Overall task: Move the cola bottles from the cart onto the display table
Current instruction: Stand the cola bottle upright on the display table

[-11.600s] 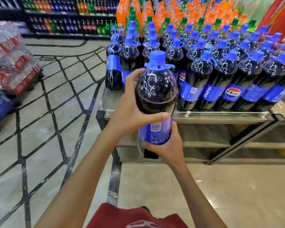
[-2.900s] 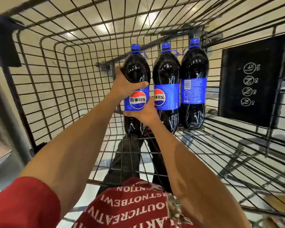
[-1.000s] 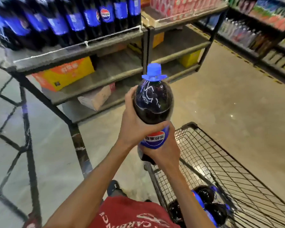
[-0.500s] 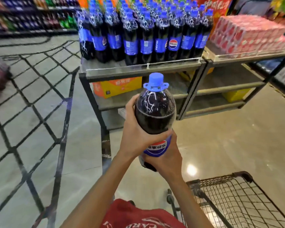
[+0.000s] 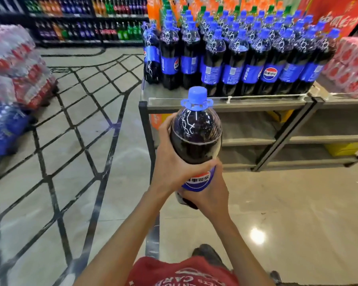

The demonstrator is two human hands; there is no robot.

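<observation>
Right now the cola bottle (image 5: pixel 194 145) is in the air, upright, in front of the display table (image 5: pixel 246 104) and mostly below the level of its top, held in both hands. The left hand (image 5: pixel 170 162) wraps the wide upper body, with the thumb laid across the near side just above the label and the fingers curled round the far side. The right hand (image 5: pixel 209 195) cups the lower body at the label. Its fingers go round the back, and I cannot tell how far they spread.

To do this step well, the bottle needs to rise clear of the table's front edge and the thin white rail (image 5: pixel 256 97) along it, so the base does not catch. The likely landing place is the bare strip (image 5: pixel 151 92) at the front left corner, just beside the standing bottles (image 5: pixel 236 65). The bottle looks full and heavy, so the lower hand should carry the weight while the upper one steers. Set it down flat, then slide it gently against its neighbours, since a knock could tip the tightly packed front row. Let go only once it stands by itself.
</observation>
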